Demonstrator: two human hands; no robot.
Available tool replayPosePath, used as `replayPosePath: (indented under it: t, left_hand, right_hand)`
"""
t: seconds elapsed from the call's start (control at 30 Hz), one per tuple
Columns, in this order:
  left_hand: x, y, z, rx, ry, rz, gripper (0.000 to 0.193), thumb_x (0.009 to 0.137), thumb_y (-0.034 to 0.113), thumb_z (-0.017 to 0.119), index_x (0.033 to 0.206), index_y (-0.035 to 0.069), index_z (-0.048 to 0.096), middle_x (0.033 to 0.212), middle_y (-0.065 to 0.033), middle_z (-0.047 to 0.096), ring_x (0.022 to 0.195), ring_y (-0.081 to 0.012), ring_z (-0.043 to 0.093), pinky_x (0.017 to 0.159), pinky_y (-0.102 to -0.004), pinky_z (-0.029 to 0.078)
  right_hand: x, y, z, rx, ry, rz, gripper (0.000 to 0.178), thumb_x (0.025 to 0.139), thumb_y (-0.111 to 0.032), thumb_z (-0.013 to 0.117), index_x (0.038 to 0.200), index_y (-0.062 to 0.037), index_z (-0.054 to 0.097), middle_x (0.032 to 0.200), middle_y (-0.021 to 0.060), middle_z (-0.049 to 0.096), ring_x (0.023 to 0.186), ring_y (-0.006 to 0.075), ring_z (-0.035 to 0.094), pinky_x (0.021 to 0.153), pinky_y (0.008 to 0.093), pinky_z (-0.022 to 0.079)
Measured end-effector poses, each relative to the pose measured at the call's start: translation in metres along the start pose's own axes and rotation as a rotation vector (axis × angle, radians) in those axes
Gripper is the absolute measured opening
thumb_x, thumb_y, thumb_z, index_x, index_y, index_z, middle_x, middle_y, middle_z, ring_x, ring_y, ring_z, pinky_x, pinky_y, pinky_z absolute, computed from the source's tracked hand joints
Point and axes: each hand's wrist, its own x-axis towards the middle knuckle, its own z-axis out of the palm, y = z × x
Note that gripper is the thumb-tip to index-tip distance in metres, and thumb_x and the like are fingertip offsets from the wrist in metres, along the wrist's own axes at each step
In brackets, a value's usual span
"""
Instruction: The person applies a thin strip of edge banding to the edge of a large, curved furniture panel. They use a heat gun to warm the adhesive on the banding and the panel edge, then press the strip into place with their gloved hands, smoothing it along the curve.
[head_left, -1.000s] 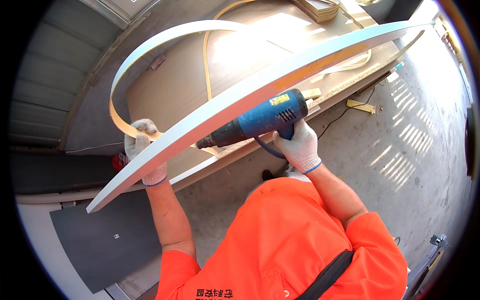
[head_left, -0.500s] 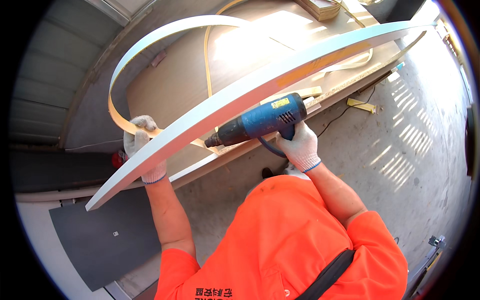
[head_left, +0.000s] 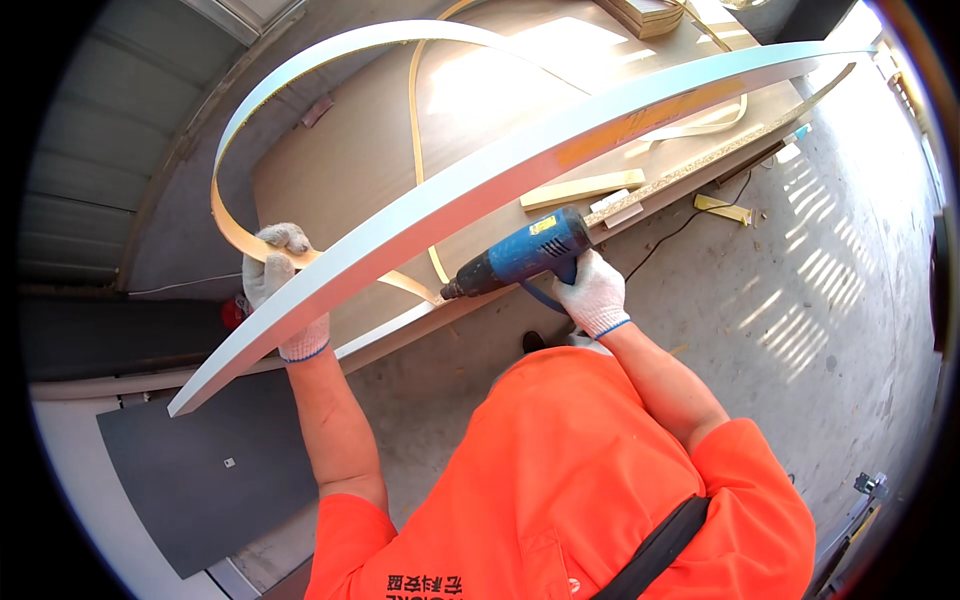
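In my right hand (head_left: 596,296), gloved in white knit, is a blue and black heat gun (head_left: 535,248). Its nozzle points left, close to the near edge of a large wooden board (head_left: 345,165) and the strip end there. My left hand (head_left: 268,270), also gloved, is closed around a thin edging strip (head_left: 230,228), white on one face and tan on the other, which loops up and back over the board. A long white curved band (head_left: 460,215) crosses in front of the view, hiding part of my left hand and the board.
A light wooden stick (head_left: 583,190) lies on the board by its near edge. Farther back rests a stack of brown pieces (head_left: 640,15). On the concrete floor at right are a yellow offcut (head_left: 723,210) and a dark cord (head_left: 668,238). A dark grey sheet (head_left: 205,490) lies at lower left.
The heat gun in my right hand has moved slightly left and down, its nozzle now nearer the board's edge. My left hand, still on the strip, has shifted slightly.
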Motion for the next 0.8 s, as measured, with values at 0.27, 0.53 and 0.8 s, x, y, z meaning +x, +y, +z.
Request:
replayPosePath:
  t: [0.27, 0.53, 0.8]
  left_hand:
    - [0.001, -0.001, -0.002, -0.055, -0.023, 0.007, 0.033, 0.101, 0.019, 0.074, 0.126, 0.0, 0.064, 0.106, -0.0124, 0.064, 0.094, -0.0172, 0.068, 0.083, -0.0304, 0.063]
    - [0.0, -0.001, 0.0, -0.015, 0.0, 0.012, 0.027, 0.101, 0.015, 0.071, 0.123, -0.001, 0.066, 0.106, -0.0125, 0.062, 0.095, -0.0156, 0.06, 0.074, -0.0276, 0.057]
    - [0.0, 0.002, 0.002, -0.048, 0.019, -0.015, 0.028, 0.102, 0.016, 0.071, 0.123, -0.001, 0.065, 0.105, -0.0131, 0.063, 0.088, -0.0158, 0.062, 0.073, -0.0283, 0.058]
  right_hand:
    - [0.0, -0.005, 0.0, 0.036, -0.004, 0.011, 0.044, 0.074, -0.024, 0.078, 0.113, -0.0089, 0.066, 0.096, 0.0176, 0.073, 0.09, 0.0406, 0.072, 0.079, 0.0501, 0.059]
    - [0.01, -0.041, -0.032, 0.246, -0.012, 0.127, 0.043, 0.079, -0.026, 0.08, 0.116, -0.0076, 0.067, 0.099, 0.019, 0.075, 0.097, 0.0399, 0.074, 0.086, 0.0443, 0.058]
    - [0.016, -0.076, -0.063, 0.466, 0.017, 0.174, 0.04, 0.081, -0.024, 0.081, 0.112, -0.0029, 0.066, 0.097, 0.0172, 0.075, 0.094, 0.0324, 0.076, 0.087, 0.0383, 0.058]
